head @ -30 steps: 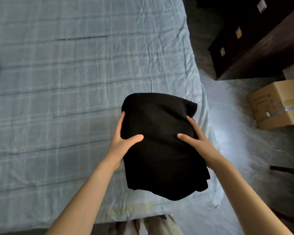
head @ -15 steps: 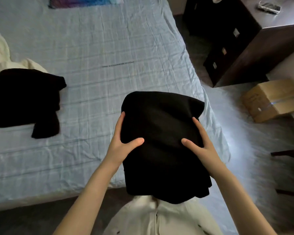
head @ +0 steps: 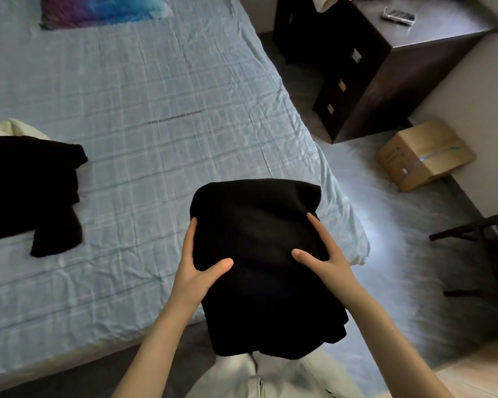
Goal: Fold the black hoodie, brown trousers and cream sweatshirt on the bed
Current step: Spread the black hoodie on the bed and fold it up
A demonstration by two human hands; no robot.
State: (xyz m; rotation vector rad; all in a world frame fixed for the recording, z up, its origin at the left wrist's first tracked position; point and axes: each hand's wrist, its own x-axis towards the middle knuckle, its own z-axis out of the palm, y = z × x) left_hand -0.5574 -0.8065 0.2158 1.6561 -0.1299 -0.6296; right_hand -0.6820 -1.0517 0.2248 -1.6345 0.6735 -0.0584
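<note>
A folded black garment [head: 265,254] is held up between both hands over the near right corner of the bed [head: 156,110]. Its lower part hangs past the bed's near edge, in front of the person's pale clothing. Whether it touches the sheet cannot be told. The left hand [head: 197,271] is clamped on the garment's left edge, with the thumb laid across the top face and the fingers set along the side. The right hand [head: 325,259] is clamped on the right edge in the same way, with its thumb pointed inward. The two hands are kept apart by the width of the fold.

At the left edge of the bed a dark garment [head: 26,191] is spread unfolded, with one limb trailed toward the near edge. It is laid partly over a cream sweatshirt [head: 20,129], of which only a corner is seen.

A multicoloured pillow [head: 101,8] is placed at the far edge of the bed. Beside the bed's right edge a dark chest of drawers [head: 385,67] is stood on the floor, and a cardboard box [head: 423,155] is set just beside it against the wall.
</note>
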